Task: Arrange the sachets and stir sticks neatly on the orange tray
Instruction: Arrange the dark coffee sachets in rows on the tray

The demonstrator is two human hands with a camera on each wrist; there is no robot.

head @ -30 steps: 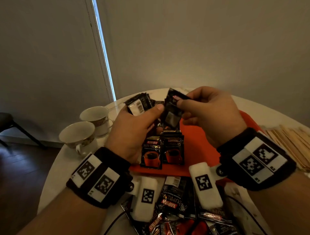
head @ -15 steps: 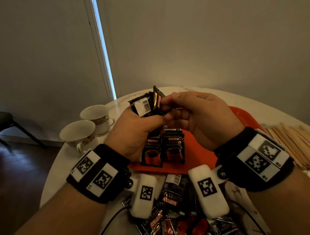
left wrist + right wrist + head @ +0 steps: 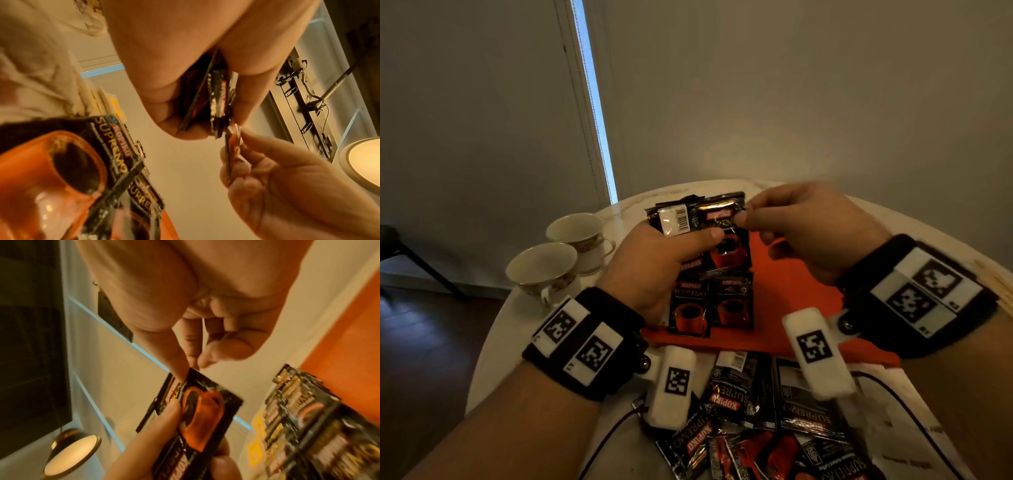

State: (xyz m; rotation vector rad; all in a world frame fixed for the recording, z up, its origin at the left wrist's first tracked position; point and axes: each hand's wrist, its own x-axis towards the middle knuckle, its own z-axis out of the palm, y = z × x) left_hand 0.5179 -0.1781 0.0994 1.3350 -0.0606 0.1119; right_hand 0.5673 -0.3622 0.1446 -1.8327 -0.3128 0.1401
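Note:
My left hand (image 3: 667,253) grips a small stack of black coffee sachets (image 3: 678,219) upright above the orange tray (image 3: 798,301), with the thumb across the front. My right hand (image 3: 741,216) pinches the top right corner of the front sachet (image 3: 729,246), which shows its red cup. In the right wrist view the thumb and forefinger (image 3: 180,369) sit on that sachet's corner (image 3: 203,404). In the left wrist view the stack (image 3: 213,97) is seen edge-on. Two sachets (image 3: 690,308) (image 3: 732,301) lie side by side on the tray's near left part.
Several loose sachets (image 3: 739,394) are piled on the white round table (image 3: 493,349) in front of the tray. Two teacups (image 3: 575,233) (image 3: 541,270) stand to the left. A pale sliver of stir sticks (image 3: 1000,287) shows at the right edge. The tray's right half is bare.
The right hand brought its sachet from beside the stack onto the stack's front and turned it face out. The left thumb now lies over it. Both hands rose slightly.

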